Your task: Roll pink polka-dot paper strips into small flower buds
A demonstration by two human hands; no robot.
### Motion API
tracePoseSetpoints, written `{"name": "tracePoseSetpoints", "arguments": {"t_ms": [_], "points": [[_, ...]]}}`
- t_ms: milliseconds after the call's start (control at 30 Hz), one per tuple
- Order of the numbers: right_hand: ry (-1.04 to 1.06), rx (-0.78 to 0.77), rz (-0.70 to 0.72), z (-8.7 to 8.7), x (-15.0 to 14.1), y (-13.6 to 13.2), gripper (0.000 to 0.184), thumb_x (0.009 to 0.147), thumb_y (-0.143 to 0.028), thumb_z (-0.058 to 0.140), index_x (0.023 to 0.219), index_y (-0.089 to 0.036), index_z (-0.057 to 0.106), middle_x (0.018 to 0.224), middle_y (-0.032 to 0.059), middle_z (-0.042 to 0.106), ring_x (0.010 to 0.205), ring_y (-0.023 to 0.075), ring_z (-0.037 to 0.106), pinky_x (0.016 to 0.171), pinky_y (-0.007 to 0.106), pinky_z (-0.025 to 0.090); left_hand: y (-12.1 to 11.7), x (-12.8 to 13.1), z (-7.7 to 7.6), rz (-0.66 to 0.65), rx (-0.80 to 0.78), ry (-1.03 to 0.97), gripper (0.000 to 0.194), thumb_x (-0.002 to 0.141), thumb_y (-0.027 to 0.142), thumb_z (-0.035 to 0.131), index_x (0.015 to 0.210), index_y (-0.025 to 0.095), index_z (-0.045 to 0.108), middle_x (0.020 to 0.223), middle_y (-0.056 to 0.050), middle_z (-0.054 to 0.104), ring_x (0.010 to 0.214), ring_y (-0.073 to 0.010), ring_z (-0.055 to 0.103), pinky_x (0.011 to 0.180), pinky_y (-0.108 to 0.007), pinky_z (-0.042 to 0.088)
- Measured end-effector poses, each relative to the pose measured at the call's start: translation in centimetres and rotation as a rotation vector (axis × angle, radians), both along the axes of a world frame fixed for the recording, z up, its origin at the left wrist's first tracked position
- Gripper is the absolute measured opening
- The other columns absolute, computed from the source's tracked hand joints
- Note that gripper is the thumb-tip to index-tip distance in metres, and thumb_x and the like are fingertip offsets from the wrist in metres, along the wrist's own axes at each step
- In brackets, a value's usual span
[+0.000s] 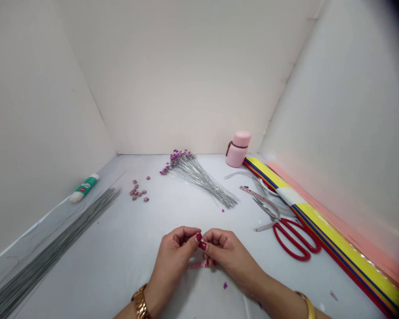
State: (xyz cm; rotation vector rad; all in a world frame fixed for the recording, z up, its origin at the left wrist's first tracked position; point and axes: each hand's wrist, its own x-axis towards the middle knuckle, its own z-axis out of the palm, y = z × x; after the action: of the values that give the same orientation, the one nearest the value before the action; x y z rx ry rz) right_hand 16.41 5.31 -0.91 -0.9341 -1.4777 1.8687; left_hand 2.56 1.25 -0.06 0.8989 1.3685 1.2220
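Left hand [173, 252] and right hand [228, 253] are raised at centre, close together, each narrowly pinched on a small pink strip [197, 264], which is partly hidden by the fingers. Around them on the white surface [119, 261]: red-handled scissors [294, 239] to the right, beside coloured paper strips [339, 243]; beaded wires [196, 179] ahead, near a pink bottle [237, 149]; small pink flowers [138, 191] and a glue stick [85, 188] ahead left; bare wires [43, 257] along the left.
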Motion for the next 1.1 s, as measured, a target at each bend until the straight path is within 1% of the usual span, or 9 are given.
{"name": "tracePoseSetpoints", "arguments": {"t_ms": [100,167,267,400,467,567,667,900,1100], "points": [[0.006,-0.015,-0.009,0.1,0.1,0.0,0.019,0.075,-0.031,0.058,0.070,-0.012,0.056,0.051,-0.0029,0.051,0.046,0.0067,0.043,0.047,0.019,0.031,0.2,-0.4,-0.1,-0.060,0.016,-0.023,0.019,0.071,0.025,0.059,0.083,0.011,0.064,0.072,-0.007,0.066,0.064,-0.0155,0.059,0.060,-0.026,0.047],[0.002,-0.031,-0.014,0.3,0.1,-0.1,0.019,0.074,-0.031,0.058,0.069,-0.012,0.056,0.050,-0.0030,0.051,0.046,0.0068,0.043,0.047,0.020,0.031,0.3,-0.6,-0.2,-0.085,0.027,0.004,0.020,0.072,0.025,0.059,0.086,0.011,0.064,0.073,-0.008,0.066,0.065,-0.0165,0.060,0.060,-0.027,0.048],[-0.001,-0.059,-0.025,0.6,0.0,-0.1,0.019,0.073,-0.030,0.059,0.067,-0.013,0.055,0.050,-0.0031,0.051,0.045,0.0065,0.042,0.046,0.020,0.030,0.2,-0.6,-0.1,-0.086,0.104,0.155,0.017,0.073,0.023,0.057,0.085,0.013,0.065,0.078,-0.007,0.067,0.070,-0.0173,0.061,0.063,-0.027,0.048],[0.010,-0.069,-0.028,0.9,0.0,-0.1,0.018,0.073,-0.030,0.058,0.066,-0.013,0.055,0.050,-0.0029,0.051,0.045,0.0065,0.042,0.046,0.020,0.029,-0.2,-0.5,0.0,-0.065,0.276,0.360,0.014,0.076,0.018,0.053,0.081,0.017,0.065,0.080,-0.005,0.065,0.073,-0.0160,0.061,0.066,-0.025,0.048],[0.012,-0.077,-0.030,1.1,-0.1,-0.2,0.017,0.073,-0.028,0.058,0.066,-0.013,0.055,0.049,-0.0030,0.051,0.045,0.0064,0.042,0.046,0.020,0.028,-0.3,-0.4,0.0,-0.052,0.334,0.436,0.014,0.077,0.017,0.052,0.084,0.018,0.064,0.081,-0.004,0.065,0.074,-0.0154,0.061,0.067,-0.025,0.049],[0.023,-0.088,-0.032,1.2,-0.1,-0.2,0.017,0.072,-0.027,0.060,0.065,-0.012,0.056,0.049,-0.0030,0.051,0.045,0.0062,0.041,0.046,0.020,0.028,-0.4,-0.5,-0.2,-0.035,0.341,0.489,0.016,0.077,0.018,0.052,0.089,0.019,0.063,0.083,-0.004,0.065,0.074,-0.0150,0.061,0.065,-0.024,0.050],[0.028,-0.092,-0.032,1.1,-0.1,-0.2,0.018,0.072,-0.029,0.060,0.067,-0.012,0.058,0.049,-0.0030,0.050,0.045,0.0064,0.041,0.046,0.020,0.028,-0.5,-0.5,-0.3,-0.037,0.356,0.517,0.012,0.078,0.017,0.051,0.083,0.018,0.062,0.079,-0.003,0.065,0.070,-0.0146,0.062,0.063,-0.024,0.051],[0.043,-0.102,-0.038,0.8,0.2,-0.1,0.023,0.071,-0.036,0.061,0.070,-0.012,0.060,0.050,-0.0026,0.052,0.045,0.0069,0.043,0.047,0.020,0.028,-0.7,-0.4,0.2,-0.054,0.640,0.781,0.017,0.078,0.008,0.049,0.079,0.018,0.062,0.077,-0.005,0.064,0.071,-0.0150,0.060,0.064,-0.025,0.049],[0.047,-0.117,-0.057,0.9,0.1,0.1,0.025,0.070,-0.038,0.061,0.070,-0.012,0.061,0.050,-0.0024,0.053,0.044,0.0063,0.043,0.047,0.020,0.028,-0.5,-0.8,0.1,-0.140,0.709,0.861,0.021,0.079,0.007,0.047,0.089,0.017,0.062,0.084,-0.007,0.064,0.077,-0.0151,0.059,0.070,-0.025,0.048]]}}
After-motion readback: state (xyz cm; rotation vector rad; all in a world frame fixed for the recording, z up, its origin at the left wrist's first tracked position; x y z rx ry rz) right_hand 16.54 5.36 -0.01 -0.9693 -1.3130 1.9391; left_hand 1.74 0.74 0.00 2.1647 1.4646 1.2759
